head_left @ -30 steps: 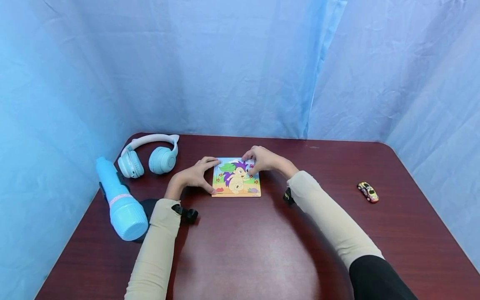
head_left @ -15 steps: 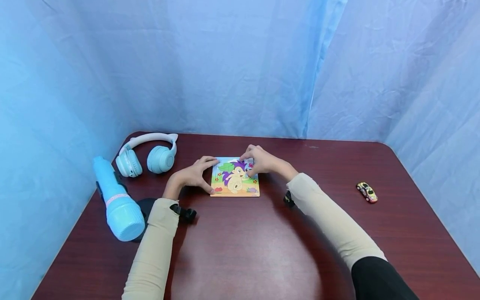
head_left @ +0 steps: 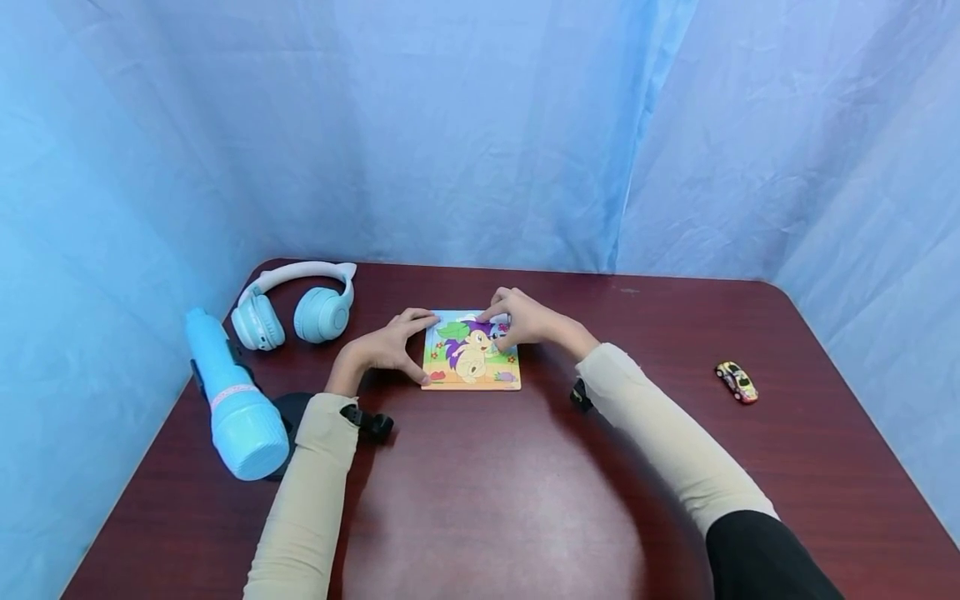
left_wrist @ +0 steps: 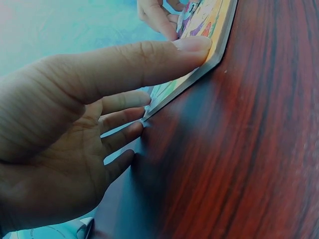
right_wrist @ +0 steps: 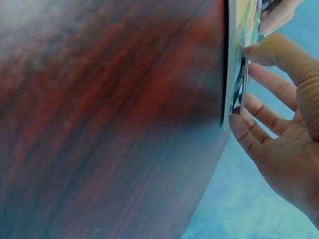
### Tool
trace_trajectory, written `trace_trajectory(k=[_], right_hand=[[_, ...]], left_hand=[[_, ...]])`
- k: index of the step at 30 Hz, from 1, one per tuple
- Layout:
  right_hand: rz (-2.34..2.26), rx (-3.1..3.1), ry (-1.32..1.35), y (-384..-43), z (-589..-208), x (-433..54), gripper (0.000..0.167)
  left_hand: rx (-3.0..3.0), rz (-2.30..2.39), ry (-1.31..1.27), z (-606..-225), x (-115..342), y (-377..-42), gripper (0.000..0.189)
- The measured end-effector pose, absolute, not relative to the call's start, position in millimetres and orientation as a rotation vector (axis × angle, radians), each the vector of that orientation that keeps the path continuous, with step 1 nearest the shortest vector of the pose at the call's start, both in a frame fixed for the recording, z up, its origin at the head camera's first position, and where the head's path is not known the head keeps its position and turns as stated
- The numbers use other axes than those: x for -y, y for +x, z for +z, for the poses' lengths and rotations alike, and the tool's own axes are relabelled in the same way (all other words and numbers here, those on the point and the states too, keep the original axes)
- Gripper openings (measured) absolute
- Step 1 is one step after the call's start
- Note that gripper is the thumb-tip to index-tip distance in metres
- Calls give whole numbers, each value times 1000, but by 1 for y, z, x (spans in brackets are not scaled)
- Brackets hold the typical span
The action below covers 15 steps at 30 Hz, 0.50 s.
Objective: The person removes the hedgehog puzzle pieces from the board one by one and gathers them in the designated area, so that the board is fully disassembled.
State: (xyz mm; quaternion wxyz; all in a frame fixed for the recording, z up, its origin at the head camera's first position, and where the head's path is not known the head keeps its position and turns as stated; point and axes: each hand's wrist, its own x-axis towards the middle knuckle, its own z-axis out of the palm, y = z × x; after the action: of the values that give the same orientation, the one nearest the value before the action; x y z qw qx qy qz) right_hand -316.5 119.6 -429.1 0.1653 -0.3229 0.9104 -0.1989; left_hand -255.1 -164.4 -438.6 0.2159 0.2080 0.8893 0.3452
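A square jigsaw puzzle (head_left: 438, 385) with a hedgehog picture lies on the dark red table. My left hand (head_left: 382, 348) rests at its left side, thumb (left_wrist: 192, 47) on the near left corner. In the left wrist view its other fingers lie nearly straight along the puzzle's edge. My right hand (head_left: 534, 321) is over the far right part of the puzzle. In the right wrist view its thumb and fingers pinch a thin puzzle piece (right_wrist: 244, 89), tilted up from the board with a dark gap beneath. The piece's picture side is mostly hidden.
Light blue cat-ear headphones (head_left: 322, 315) lie at the back left. Nearer, a light blue microphone (head_left: 250, 437) with a pink band leans over a black round base (head_left: 291, 407). A small yellow toy car (head_left: 737, 382) sits on the right. Blue curtains (head_left: 465, 133) hang behind the table.
Both hands stay at the puzzle with almost the same hold. The right fingers shift very slightly left over its far right part. The whole head view drifts a little.
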Motion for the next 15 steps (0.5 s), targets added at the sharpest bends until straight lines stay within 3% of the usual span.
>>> trace_trajectory(k=[15], right_hand=[[-662,-2590,-964,-315,-430,-127,47]], left_hand=[[-2455,947,579,-440,162,-256,109]])
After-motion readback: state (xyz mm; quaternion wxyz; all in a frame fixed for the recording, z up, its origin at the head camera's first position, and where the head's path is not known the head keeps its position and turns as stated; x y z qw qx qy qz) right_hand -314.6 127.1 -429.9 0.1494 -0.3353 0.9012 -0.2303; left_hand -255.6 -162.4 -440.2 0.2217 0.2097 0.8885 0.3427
